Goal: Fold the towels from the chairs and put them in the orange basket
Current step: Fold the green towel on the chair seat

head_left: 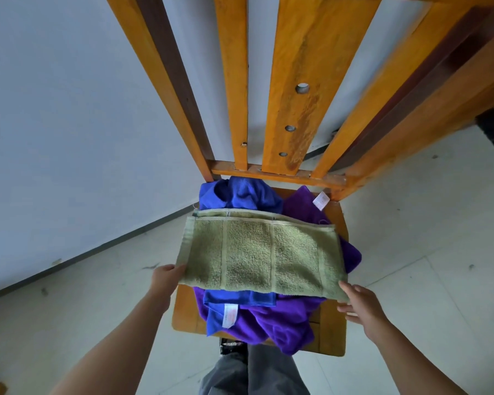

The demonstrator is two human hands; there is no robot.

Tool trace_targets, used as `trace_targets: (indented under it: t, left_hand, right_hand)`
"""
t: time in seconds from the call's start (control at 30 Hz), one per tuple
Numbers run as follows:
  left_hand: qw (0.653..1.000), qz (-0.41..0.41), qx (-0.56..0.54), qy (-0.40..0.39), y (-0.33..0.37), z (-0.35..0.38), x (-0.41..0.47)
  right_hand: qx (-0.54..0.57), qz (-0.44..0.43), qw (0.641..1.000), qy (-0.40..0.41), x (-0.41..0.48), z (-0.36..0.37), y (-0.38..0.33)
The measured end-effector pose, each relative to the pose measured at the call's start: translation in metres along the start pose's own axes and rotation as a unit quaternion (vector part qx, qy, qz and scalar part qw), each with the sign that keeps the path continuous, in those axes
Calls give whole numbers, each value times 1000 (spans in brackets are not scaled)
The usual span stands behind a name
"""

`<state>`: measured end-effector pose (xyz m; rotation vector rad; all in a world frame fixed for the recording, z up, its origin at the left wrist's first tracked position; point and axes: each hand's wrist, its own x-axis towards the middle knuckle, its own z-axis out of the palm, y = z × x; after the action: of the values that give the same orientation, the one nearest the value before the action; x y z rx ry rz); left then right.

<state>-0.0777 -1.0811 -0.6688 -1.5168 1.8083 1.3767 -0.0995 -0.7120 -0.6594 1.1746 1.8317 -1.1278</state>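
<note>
We are in the folding step. The green towel lies folded once lengthwise, a long band spread over the heap on the chair seat, its doubled far edge showing as two hems. Our left hand grasps the near left corner. Our right hand pinches the near right corner, thumb on top and fingers beneath.

Under the green one lie a blue towel and a purple towel, both crumpled and unfolded (so most of the job looks to be ahead of us). Next, we judge, one end should be carried across to the other to halve the band. The corners need to be kept matched, since the lumpy heap makes a poor flat bed and the cloth may slide askew.

After that the towel has to go into the orange basket, which is nowhere in view, so we cannot say which way to turn. The left fingertips are hidden under the cloth, so we can't quite tell how firm that hold is. How many towels make up the heap is unclear, and the chair's top is cut off.
</note>
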Motion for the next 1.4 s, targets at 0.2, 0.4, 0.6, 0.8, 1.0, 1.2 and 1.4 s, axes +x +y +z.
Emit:
trace_targets:
  t: [0.2, 0.4, 0.6, 0.8, 1.0, 1.2, 1.4]
  left_hand:
    - [999, -45, 16, 15, -12, -12, 0]
    - [997, 11, 79, 1, -6, 10, -6]
    - [824, 290, 478, -95, -34, 18, -40]
    - [835, 246, 424, -249, -44, 33, -35]
    - [948, -36, -134, -285, -26, 5, -39]
    - [905, -77, -301, -289, -4, -33, -18]
    - [953, 66, -175, -240, 28, -34, -12]
  right_hand:
    - [53, 10, 998, 24, 3, 7, 7]
    - [199, 23, 979, 39, 6, 8, -2]
    - [262, 36, 964, -21, -24, 14, -11]
    - [125, -222, 966, -40, -98, 53, -59]
    - [32, -294, 938, -183, -145, 143, -74]
    - [-48, -298, 929, -215, -145, 202, -64]
    - [-128, -317, 907, -247, -135, 212, -52]
